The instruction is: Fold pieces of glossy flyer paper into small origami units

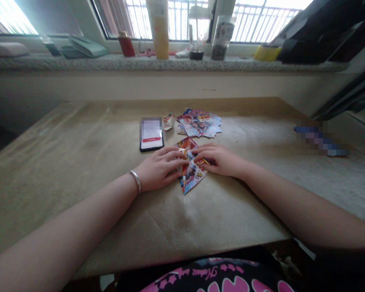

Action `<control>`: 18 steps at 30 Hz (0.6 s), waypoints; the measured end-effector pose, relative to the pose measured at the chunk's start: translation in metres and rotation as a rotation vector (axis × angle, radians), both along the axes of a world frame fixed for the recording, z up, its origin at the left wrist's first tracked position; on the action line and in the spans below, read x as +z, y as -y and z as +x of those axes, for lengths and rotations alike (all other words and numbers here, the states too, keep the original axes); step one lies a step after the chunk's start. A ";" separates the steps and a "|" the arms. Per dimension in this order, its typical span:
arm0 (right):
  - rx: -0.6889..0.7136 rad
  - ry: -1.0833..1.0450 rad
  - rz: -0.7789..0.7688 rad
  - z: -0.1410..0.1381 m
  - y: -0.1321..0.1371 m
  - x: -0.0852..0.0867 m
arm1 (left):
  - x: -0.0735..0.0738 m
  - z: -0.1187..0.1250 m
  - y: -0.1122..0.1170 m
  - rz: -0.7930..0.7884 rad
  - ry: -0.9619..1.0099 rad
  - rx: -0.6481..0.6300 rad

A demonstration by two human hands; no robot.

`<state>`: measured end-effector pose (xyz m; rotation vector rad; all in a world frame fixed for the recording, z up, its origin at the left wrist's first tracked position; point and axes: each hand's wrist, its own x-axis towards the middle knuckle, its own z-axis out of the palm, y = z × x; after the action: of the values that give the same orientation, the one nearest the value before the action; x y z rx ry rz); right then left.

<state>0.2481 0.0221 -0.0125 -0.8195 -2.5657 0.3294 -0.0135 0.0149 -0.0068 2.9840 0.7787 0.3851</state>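
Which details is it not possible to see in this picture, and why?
All in the head view:
Parts of the pointed, colourful printed paper: under the left hand and right hand.
Upper screen of the black-edged rectangular phone: pixelated.
Lower sheets of the colourful paper pile: mostly beneath the top one.

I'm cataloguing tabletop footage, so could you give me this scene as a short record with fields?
Left hand: fingers over the left side of the printed paper; bracelet on wrist
Right hand: fingers over the paper's right side
Paper: appears folded, one pointed corner toward the person
Surface: table
Beyond the hands: phone, screen lit; small paper piece; pile of printed sheets
Windowsill: red container, other items
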 end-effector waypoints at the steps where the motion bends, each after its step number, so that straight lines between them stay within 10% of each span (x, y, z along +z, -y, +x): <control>1: 0.015 -0.010 -0.009 0.000 0.000 0.000 | -0.002 0.000 0.000 0.001 0.002 0.034; 7: 0.061 -0.016 -0.034 0.001 -0.001 -0.004 | -0.005 -0.002 -0.001 -0.012 -0.011 0.206; 18: 0.006 0.131 0.085 0.001 0.003 0.004 | 0.001 -0.003 0.000 0.052 0.093 0.145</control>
<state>0.2493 0.0190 -0.0084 -0.8278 -2.6826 0.1721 -0.0165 0.0149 -0.0054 2.9400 0.9938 0.5530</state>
